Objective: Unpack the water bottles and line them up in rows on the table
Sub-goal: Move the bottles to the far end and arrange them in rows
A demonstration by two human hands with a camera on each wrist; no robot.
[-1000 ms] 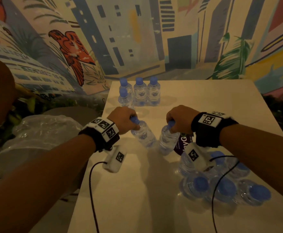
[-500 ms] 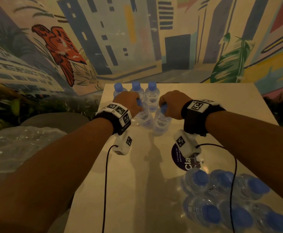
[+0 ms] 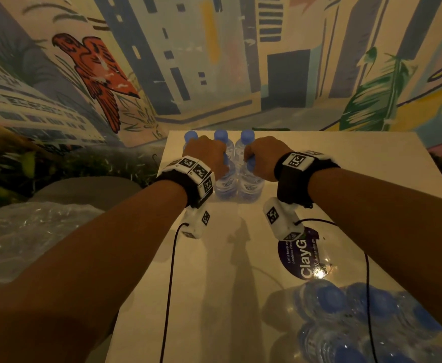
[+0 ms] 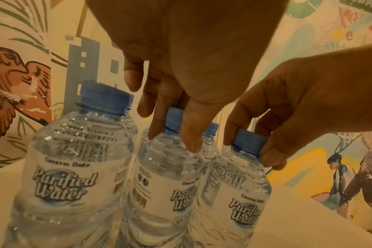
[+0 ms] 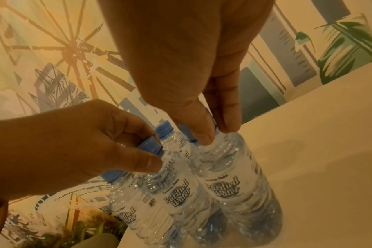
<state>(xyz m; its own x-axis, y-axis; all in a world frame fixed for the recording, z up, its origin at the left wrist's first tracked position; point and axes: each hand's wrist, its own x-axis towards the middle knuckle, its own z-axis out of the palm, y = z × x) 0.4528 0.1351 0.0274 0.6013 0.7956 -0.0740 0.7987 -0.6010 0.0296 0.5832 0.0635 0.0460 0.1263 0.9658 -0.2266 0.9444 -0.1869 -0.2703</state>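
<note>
The left hand (image 3: 209, 155) pinches the blue cap of one water bottle (image 3: 225, 186), with thumb and fingers curled around the neck. The right hand (image 3: 265, 157) pinches the cap of a second bottle (image 3: 250, 187) the same way. These two bottles stand upright and touch each other, close to the far edge of the white table (image 3: 345, 179). Just behind them stands a row of three more bottles (image 3: 221, 141) (only their blue caps and shoulders show past the hands). In the left wrist view another bottle (image 4: 74, 167) stands to the left of the held ones. Each label says "Purified Water".

Near the front right of the table sits the pack of wrapped bottles (image 3: 359, 318), still in its clear plastic. A round purple sticker (image 3: 300, 258) lies between the pack and the right wrist. Crumpled clear plastic (image 3: 31, 231) rests off the table on the left. A painted wall with a red bird (image 3: 96, 74) is behind the table.
</note>
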